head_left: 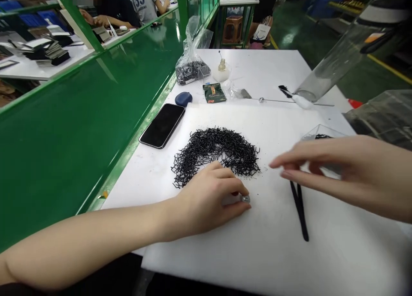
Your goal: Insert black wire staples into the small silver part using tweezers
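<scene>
A heap of small black pins (222,152) lies on the white foam mat (257,244). My left hand (209,201) rests on the mat just in front of the heap, fingers pinched on a small silver metal piece (245,198). My right hand (341,171) hovers to the right with fingers spread, holding nothing, above black tweezers (301,210) that lie flat on the mat. A clear plastic tray (322,135) with a few black pins sits behind that hand.
A black phone (162,125) lies left of the heap by the green divider (80,128). Farther back are a blue case (183,98), a green packet (214,92), a bag of black parts (191,68), a thin rod (289,101). Other people work beyond the divider.
</scene>
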### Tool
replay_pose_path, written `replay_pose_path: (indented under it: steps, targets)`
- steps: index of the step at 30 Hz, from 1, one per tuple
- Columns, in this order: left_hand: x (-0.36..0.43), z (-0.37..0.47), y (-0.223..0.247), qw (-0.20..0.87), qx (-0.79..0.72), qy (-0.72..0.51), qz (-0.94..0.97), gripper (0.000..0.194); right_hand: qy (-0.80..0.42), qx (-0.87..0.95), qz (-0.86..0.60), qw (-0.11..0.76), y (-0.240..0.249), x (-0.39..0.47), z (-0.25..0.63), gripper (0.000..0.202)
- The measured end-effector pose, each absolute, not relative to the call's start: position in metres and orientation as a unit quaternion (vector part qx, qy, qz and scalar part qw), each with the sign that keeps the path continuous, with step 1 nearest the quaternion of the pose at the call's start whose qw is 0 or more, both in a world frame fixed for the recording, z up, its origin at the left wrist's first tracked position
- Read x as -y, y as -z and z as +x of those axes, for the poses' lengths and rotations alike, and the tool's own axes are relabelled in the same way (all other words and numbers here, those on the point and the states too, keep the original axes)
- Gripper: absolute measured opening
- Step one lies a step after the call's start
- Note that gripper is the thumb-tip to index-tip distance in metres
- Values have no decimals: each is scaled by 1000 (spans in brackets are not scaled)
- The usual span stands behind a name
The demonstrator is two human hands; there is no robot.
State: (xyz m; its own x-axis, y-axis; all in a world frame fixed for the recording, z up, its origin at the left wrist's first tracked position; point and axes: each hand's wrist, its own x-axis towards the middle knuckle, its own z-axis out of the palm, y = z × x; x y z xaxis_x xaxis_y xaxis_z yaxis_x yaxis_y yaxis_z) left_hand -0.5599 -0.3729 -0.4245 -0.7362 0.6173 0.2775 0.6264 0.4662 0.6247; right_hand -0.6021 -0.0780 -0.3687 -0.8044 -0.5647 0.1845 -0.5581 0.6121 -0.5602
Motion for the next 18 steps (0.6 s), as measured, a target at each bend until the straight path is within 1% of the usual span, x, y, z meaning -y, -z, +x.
replay_pose_path:
  steps: [1,2,6,9,13,18]
  targets:
    - [372,-560,425,6,856,369,-362,8,279,-886,-369,39,363,92,-612,18]
    - [372,-560,426,7,856,369,-361,7,253,-890,-377,41,360,106,-621,20]
    - [370,-561,430,8,856,371,-359,6,201,-915,-350,24,372,152,-647,20]
    - [370,-561,432,4,855,375,-357,6,178,-923,-340,22,390,165,-655,11]
    - [369,-561,433,-14,854,381,-354,8,211,-916,-340,21,398,163,-661,22]
    - [369,-561,433,-29,850,393,-351,10,306,-908,-287,14,388,153,-662,19]
